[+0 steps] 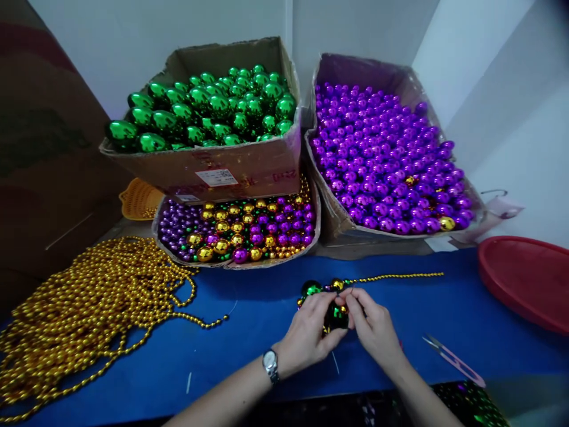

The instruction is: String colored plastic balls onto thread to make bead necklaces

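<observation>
My left hand (312, 325), with a wristwatch (270, 364) on the wrist, is closed around a cluster of shiny beads. A large green bead (338, 315) shows between the two hands, and another green bead (311, 288) sits just beyond my left fingers. Fingers of my right hand (372, 323) are pinched together at the cluster's right side; a thin thread seems to be at the fingertips. From the cluster a strand of small gold beads (395, 277) runs out to the right over the blue table top. Much of the cluster is hidden by my fingers.
At the left lies a heap of gold bead strands (102, 296). Behind stand a box of green beads (208, 163), a box of mixed beads (231, 266) and a box of purple beads (329, 228). Pink thread snips (457, 360) and a red basin (528, 284) are at the right.
</observation>
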Demonstrator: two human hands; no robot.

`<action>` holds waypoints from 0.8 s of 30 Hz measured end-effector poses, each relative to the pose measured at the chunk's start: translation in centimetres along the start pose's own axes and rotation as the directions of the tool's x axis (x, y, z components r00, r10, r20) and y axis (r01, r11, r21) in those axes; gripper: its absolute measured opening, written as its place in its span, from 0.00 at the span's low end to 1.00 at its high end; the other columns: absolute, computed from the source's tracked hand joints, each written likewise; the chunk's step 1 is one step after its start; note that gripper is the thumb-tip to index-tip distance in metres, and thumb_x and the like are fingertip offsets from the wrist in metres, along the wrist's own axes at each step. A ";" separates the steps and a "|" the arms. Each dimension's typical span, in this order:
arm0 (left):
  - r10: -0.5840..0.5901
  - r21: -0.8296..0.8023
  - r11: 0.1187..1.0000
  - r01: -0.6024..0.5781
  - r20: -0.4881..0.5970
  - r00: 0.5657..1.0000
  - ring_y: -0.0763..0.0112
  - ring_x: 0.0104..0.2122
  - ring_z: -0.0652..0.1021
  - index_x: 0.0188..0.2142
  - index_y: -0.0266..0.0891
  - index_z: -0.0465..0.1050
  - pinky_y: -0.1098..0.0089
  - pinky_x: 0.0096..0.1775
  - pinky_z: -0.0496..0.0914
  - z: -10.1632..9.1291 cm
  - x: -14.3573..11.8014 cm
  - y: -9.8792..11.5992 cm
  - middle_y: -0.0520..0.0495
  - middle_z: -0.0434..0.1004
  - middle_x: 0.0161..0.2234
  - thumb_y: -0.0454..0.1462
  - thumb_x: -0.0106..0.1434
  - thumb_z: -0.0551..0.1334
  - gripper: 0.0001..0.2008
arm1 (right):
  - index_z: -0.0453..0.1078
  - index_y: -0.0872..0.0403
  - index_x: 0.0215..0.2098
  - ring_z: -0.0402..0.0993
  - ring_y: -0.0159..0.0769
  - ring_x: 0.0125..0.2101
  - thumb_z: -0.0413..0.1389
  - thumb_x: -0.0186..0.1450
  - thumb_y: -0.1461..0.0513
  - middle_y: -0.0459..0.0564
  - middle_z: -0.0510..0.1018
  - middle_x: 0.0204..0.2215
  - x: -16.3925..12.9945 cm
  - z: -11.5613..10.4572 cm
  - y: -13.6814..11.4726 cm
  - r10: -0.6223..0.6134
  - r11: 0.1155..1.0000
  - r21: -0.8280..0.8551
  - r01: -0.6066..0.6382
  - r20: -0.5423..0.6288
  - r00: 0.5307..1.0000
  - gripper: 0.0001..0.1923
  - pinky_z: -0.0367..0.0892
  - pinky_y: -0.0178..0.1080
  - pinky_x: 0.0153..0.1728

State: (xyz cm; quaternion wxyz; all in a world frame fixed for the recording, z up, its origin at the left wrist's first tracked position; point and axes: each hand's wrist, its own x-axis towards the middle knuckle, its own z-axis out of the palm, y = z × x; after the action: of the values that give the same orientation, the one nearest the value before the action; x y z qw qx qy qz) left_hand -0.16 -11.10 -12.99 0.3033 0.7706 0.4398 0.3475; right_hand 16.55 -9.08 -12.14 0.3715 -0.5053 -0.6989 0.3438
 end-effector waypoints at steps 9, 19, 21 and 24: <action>-0.136 0.193 0.976 0.101 0.180 0.974 0.59 0.41 0.73 0.55 0.43 0.55 0.63 0.40 0.70 2.8 1.3 -0.2 0.43 0.67 0.47 0.39 0.53 0.62 0.31 | 0.65 0.52 0.40 0.66 0.27 0.18 0.45 0.69 0.54 0.42 0.71 0.21 -0.9 -0.6 1.5 0.153 0.981 0.141 -0.134 -0.135 0.979 0.13 0.62 0.29 0.22; -0.108 0.626 0.767 -0.143 0.345 0.933 0.57 0.38 0.73 0.60 0.39 0.49 0.59 0.36 0.70 0.6 0.9 -1.8 0.36 0.63 0.52 0.35 0.55 0.57 0.33 | 0.63 0.52 0.39 0.50 0.22 0.14 0.47 0.67 0.50 0.36 0.54 0.17 0.9 -3.9 2.1 0.261 0.893 0.444 -0.072 -0.381 0.887 0.14 0.51 0.24 0.14; -0.059 0.677 0.706 -0.208 0.349 0.935 0.59 0.38 0.72 0.60 0.41 0.51 0.55 0.43 0.67 -0.7 0.9 -2.8 0.38 0.68 0.46 0.30 0.58 0.54 0.30 | 0.63 0.51 0.39 0.49 0.22 0.15 0.48 0.67 0.50 0.35 0.53 0.18 1.5 -6.2 1.9 0.260 0.884 0.468 -0.012 -0.469 0.844 0.13 0.50 0.24 0.15; 0.010 0.727 0.633 -0.266 0.336 0.942 0.62 0.37 0.71 0.58 0.43 0.56 0.46 0.53 0.55 -3.3 0.9 -4.5 0.44 0.71 0.36 0.26 0.61 0.50 0.26 | 0.63 0.50 0.40 0.49 0.22 0.15 0.49 0.67 0.53 0.36 0.54 0.18 2.0 -9.2 1.2 0.256 0.867 0.491 0.082 -0.582 0.772 0.11 0.51 0.25 0.16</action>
State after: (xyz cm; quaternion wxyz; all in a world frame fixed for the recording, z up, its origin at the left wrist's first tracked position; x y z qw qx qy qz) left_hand -4.59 -7.79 -14.34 -0.0147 0.9010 0.4326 0.0306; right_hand 24.63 -5.83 -8.36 0.6817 -0.5125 -0.3985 0.3374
